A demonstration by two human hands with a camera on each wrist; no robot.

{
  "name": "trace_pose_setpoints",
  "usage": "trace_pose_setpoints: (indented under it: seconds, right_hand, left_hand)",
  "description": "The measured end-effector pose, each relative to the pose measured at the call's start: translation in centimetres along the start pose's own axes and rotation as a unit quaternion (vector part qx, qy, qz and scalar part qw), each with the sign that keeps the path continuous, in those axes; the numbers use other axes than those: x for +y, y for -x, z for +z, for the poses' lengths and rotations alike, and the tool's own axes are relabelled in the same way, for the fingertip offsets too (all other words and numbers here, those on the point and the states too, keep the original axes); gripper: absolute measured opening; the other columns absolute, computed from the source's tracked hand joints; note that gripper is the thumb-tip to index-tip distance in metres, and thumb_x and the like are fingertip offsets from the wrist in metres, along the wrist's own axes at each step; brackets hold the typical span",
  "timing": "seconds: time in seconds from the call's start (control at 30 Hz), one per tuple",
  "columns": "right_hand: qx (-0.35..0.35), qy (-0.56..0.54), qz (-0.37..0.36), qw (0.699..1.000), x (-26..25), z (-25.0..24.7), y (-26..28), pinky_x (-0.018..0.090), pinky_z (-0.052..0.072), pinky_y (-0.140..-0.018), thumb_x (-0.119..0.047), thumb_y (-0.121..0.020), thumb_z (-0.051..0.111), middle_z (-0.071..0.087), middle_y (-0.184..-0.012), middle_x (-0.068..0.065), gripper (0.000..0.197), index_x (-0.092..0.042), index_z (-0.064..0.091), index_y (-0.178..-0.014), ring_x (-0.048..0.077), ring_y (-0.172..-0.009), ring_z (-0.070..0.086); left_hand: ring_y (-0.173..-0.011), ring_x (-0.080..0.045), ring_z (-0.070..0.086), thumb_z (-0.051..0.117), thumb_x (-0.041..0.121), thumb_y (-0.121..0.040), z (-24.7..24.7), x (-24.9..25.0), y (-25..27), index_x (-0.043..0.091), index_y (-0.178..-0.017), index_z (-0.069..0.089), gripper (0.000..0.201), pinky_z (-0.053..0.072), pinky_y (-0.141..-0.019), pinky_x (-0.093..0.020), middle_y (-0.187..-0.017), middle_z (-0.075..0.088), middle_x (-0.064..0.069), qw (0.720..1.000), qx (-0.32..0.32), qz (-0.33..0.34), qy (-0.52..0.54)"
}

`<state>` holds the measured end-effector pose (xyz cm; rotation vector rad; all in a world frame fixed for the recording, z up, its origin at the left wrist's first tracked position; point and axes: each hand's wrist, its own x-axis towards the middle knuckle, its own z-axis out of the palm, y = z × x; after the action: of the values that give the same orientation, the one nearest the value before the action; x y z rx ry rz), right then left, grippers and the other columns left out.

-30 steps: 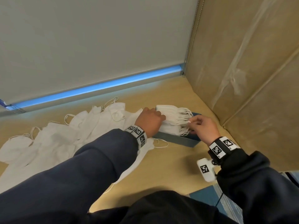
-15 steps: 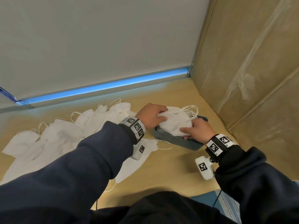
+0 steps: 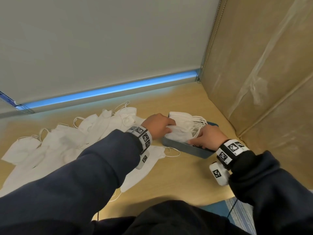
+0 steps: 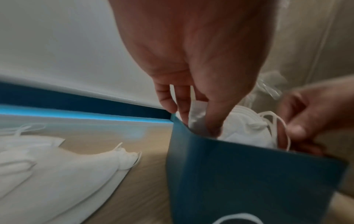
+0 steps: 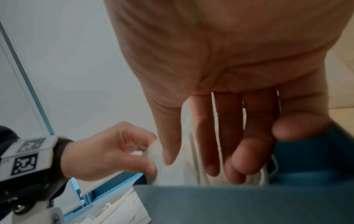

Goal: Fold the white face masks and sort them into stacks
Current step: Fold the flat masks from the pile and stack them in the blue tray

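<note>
At the bench, my left hand pinches the folded mask stack in the blue tray while my right hand lays straight fingers on its ear-loop end; loose masks lie heaped to the left.

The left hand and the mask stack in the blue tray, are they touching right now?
Touching. The right wrist view shows the left hand pinching the edge of the mask stack between thumb and fingers, above the blue tray.

The folded masks sit in the tray; the loose masks lie on the table to its left.
</note>
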<state>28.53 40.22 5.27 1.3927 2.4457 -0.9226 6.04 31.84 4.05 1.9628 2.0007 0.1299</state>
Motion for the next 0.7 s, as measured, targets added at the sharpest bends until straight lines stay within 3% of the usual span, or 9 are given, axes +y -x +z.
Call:
trace_pose_setpoints:
  seconds: [0.1,0.17,0.23,0.3,0.4,0.5,0.57,0.63,0.7]
  right_hand:
    - [0.033,-0.010,-0.014,0.999,0.8,-1.2,0.5,0.031,0.047,-0.057,-0.056,-0.071,0.084,0.067,-0.054,-0.001,0.048,-0.013,0.069,-0.057,0.016,-0.053,0.059]
    - [0.060,-0.014,-0.023,0.998,0.9,-1.7,0.8,0.029,0.049,-0.058,-0.049,-0.073,0.084,0.069,-0.055,-0.001,0.036,-0.016,0.074,-0.064,0.012,-0.058,0.064]
    - [0.075,-0.027,-0.037,0.996,0.7,-1.7,1.0,0.021,0.042,-0.054,-0.043,-0.077,0.084,0.067,-0.053,-0.006,0.030,-0.019,0.073,-0.063,0.004,-0.056,0.061]
    - [0.085,-0.040,-0.044,0.995,0.3,-1.4,1.3,0.012,0.035,-0.048,-0.039,-0.079,0.082,0.064,-0.051,-0.011,0.027,-0.019,0.072,-0.064,-0.001,-0.051,0.056]
    - [0.085,-0.061,-0.062,0.993,-0.3,-0.6,1.3,0.010,0.035,-0.051,-0.035,-0.080,0.082,0.067,-0.057,-0.012,0.024,-0.020,0.071,-0.065,-0.003,-0.053,0.058]
    - [0.072,-0.087,-0.085,0.990,-1.3,0.1,0.8,0.011,0.038,-0.055,-0.033,-0.078,0.084,0.069,-0.060,-0.010,0.021,-0.019,0.073,-0.066,-0.004,-0.055,0.058]
    - [0.089,-0.090,-0.092,0.988,-2.1,0.3,0.8,0.012,0.038,-0.053,-0.035,-0.079,0.084,0.067,-0.060,-0.008,0.022,-0.020,0.073,-0.067,0.000,-0.055,0.056]
    - [0.102,-0.109,-0.109,0.983,-3.2,0.3,1.1,0.012,0.037,-0.051,-0.032,-0.080,0.083,0.066,-0.059,-0.005,0.020,-0.020,0.073,-0.068,0.001,-0.052,0.053]
    - [0.092,-0.152,-0.134,0.975,-4.6,0.4,1.5,0.020,0.044,-0.055,-0.026,-0.084,0.080,0.068,-0.060,0.003,0.017,-0.019,0.074,-0.071,0.003,-0.051,0.055]
  left_hand:
    - [-0.086,-0.027,0.063,0.056,0.020,-0.094,0.8,1.6,-0.8,0.028,-0.096,0.065,0.012,0.045,-0.076,-0.034,-0.091,0.072,-0.001,0.990,-0.044,0.044,-0.127]
    - [-0.074,-0.025,0.055,0.057,0.014,-0.092,1.2,2.6,-1.3,0.028,-0.083,0.053,0.017,0.045,-0.080,-0.036,-0.081,0.069,0.000,0.979,-0.039,0.067,-0.189]
    - [-0.074,-0.025,0.055,0.060,0.013,-0.090,1.3,2.8,-1.6,0.029,-0.085,0.057,0.017,0.044,-0.084,-0.038,-0.082,0.070,0.001,0.969,-0.025,0.075,-0.236]
    - [-0.085,-0.025,0.062,0.062,0.015,-0.090,1.4,2.6,-1.6,0.027,-0.094,0.067,0.014,0.041,-0.083,-0.038,-0.086,0.071,0.002,0.965,0.007,0.073,-0.251]
    - [-0.096,-0.027,0.064,0.059,0.018,-0.093,2.0,1.7,-1.2,0.024,-0.103,0.069,0.016,0.042,-0.085,-0.040,-0.097,0.070,0.001,0.966,0.020,0.075,-0.247]
    - [-0.111,-0.026,0.059,0.064,0.024,-0.092,2.1,0.6,-0.2,0.026,-0.124,0.062,0.032,0.041,-0.095,-0.043,-0.118,0.066,0.000,0.980,0.073,0.059,-0.175]
    - [-0.115,-0.024,0.056,0.071,0.028,-0.087,1.6,0.0,0.8,0.026,-0.129,0.059,0.044,0.039,-0.100,-0.043,-0.124,0.063,0.002,0.987,0.137,0.024,-0.084]
    - [-0.108,-0.021,0.059,0.073,0.026,-0.086,1.2,-0.8,2.4,0.026,-0.120,0.063,0.036,0.044,-0.097,-0.041,-0.117,0.064,0.004,0.980,0.190,-0.031,0.051]
    - [-0.093,-0.013,0.063,0.074,0.021,-0.085,0.8,-2.2,4.8,0.026,-0.105,0.068,0.022,0.052,-0.088,-0.035,-0.102,0.067,0.007,0.944,0.245,-0.089,0.204]
